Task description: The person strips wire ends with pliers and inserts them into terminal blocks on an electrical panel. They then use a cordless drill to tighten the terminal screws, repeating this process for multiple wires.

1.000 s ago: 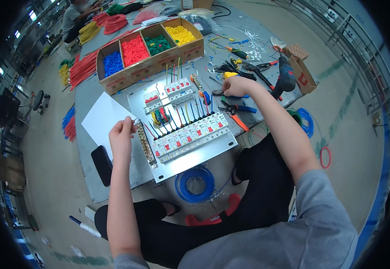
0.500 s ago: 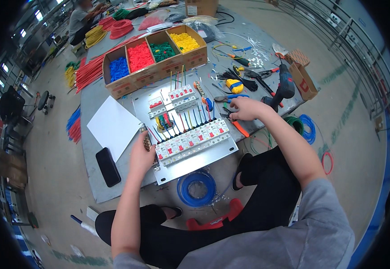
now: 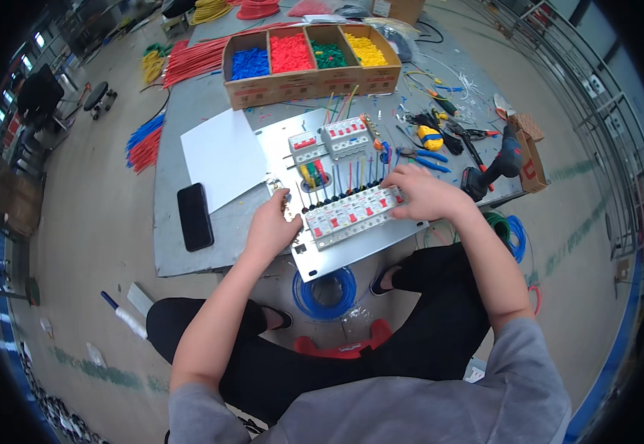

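A metal mounting plate [image 3: 366, 247] lies at the table's near edge. A long row of circuit breakers [image 3: 351, 216] with red levers sits along its near side, short coloured wires standing up behind. Two smaller breaker groups, a left one [image 3: 304, 146] and a right one [image 3: 346, 134], are mounted farther back. My left hand [image 3: 270, 228] is closed on the plate's left edge, its fingers by a brass terminal strip [image 3: 286, 201]. My right hand [image 3: 429, 194] grips the right end of the long breaker row, fingers behind and thumb in front. That end is partly hidden.
A divided cardboard box [image 3: 292, 85] of blue, red, green and yellow caps stands behind. White paper [image 3: 222, 155] and a black phone [image 3: 194, 217] lie left. Blue-handled pliers [image 3: 425, 157], a yellow tape measure [image 3: 430, 138] and a power drill [image 3: 496, 164] lie right. A blue wire coil [image 3: 325, 294] is below.
My right hand has moved left from the tools beside the plate onto the breaker row. My left hand stays at the plate's left edge. The head view has shifted.
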The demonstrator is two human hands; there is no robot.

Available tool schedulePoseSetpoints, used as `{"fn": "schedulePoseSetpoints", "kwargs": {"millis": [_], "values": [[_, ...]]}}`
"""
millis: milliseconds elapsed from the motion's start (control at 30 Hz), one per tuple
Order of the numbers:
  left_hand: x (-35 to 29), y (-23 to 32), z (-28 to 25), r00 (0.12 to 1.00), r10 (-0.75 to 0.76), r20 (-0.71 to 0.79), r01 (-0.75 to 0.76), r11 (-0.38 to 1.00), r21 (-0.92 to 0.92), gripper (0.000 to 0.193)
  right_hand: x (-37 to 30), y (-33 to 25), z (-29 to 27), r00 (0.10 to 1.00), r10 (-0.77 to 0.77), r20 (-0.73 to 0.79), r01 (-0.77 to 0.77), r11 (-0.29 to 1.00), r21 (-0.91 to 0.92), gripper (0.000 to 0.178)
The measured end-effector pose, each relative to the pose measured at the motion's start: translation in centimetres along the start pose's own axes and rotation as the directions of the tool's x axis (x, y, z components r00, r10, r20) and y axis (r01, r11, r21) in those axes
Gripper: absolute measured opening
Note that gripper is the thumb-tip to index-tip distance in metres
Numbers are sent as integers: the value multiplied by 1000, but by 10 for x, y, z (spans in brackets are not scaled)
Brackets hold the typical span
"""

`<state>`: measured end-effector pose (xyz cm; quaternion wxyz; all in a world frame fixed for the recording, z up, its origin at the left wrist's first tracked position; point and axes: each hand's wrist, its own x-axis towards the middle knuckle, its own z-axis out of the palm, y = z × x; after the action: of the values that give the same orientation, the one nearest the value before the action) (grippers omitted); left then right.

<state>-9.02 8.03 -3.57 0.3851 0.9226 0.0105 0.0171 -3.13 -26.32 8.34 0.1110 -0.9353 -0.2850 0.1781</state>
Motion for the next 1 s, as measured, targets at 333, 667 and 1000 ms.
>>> {"fn": "schedulePoseSetpoints", "kwargs": {"millis": [333,667,1000], "values": [[19,-27,5,936,332,-121,-326,943,66,27,97,-83,22,799,-398,-450,444,896,-5,25],[24,-24,9,976,217,-37,-220,959,-177,21,149,-110,47,903,-247,-351,246,968,-49,10],[33,-22,21,998,63,-18,-66,951,-303,17,173,-118,54,945,-23,-326,26,1000,5,8]]}}
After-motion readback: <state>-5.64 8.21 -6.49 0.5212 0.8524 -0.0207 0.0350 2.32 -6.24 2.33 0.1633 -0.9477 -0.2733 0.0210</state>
